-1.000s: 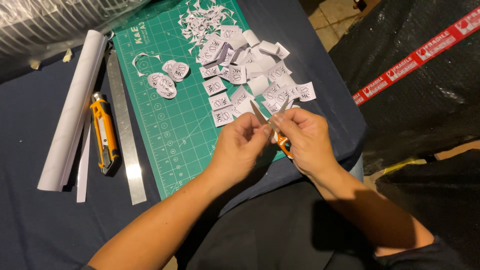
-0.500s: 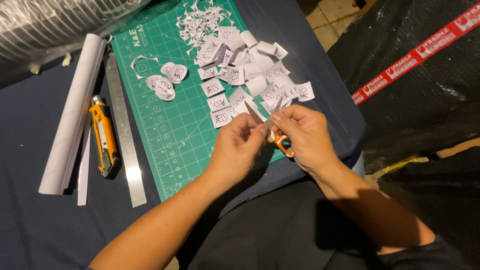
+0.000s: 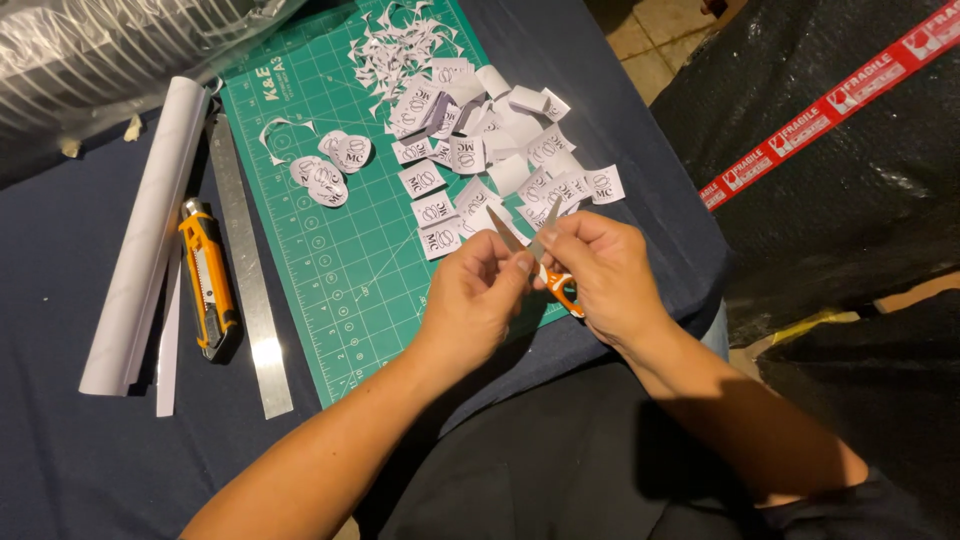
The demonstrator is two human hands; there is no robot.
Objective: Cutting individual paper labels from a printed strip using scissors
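My right hand (image 3: 605, 285) grips small orange-handled scissors (image 3: 545, 255), whose blades stand open and point up toward the paper pile. My left hand (image 3: 478, 300) is right beside them, its fingertips pinched at the base of the blades on a small piece of paper that is mostly hidden. Both hands hover over the near right corner of a green cutting mat (image 3: 350, 270). Just beyond the blades lies a heap of square printed paper labels (image 3: 480, 150). A few cut oval labels (image 3: 325, 170) lie further left on the mat.
Thin paper scraps (image 3: 400, 45) litter the mat's far end. Left of the mat lie a steel ruler (image 3: 245, 270), an orange utility knife (image 3: 205, 280) and a rolled white sheet (image 3: 145, 230). A black wrapped bundle with red tape (image 3: 830, 100) stands to the right.
The scissor blades have opened wider and risen slightly. My left fingers have closed in toward the blades, and the paper piece that showed between my hands is now mostly covered.
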